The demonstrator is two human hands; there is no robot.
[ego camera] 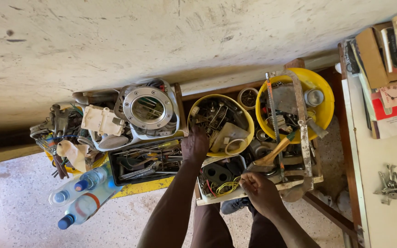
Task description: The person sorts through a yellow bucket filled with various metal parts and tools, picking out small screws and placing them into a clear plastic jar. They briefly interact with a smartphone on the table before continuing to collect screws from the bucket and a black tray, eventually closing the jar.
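My left hand (195, 146) reaches into a yellow bowl (245, 120) full of small metal parts, its fingers curled down among them; what they grip cannot be seen. My right hand (260, 189) rests with closed fingers at the front edge of a white tray (217, 198) that holds yellow wire and a dark round part. A hacksaw (300, 133) lies just beyond the right hand, across a second yellow bowl (323, 102).
A black tool tray (144, 161) with pliers sits left of my left hand. Behind it is a round metal ring part (149, 108). Plastic bottles (84, 198) lie at the front left. A white table (382, 174) at the right carries keys (391, 184), books and a clock.
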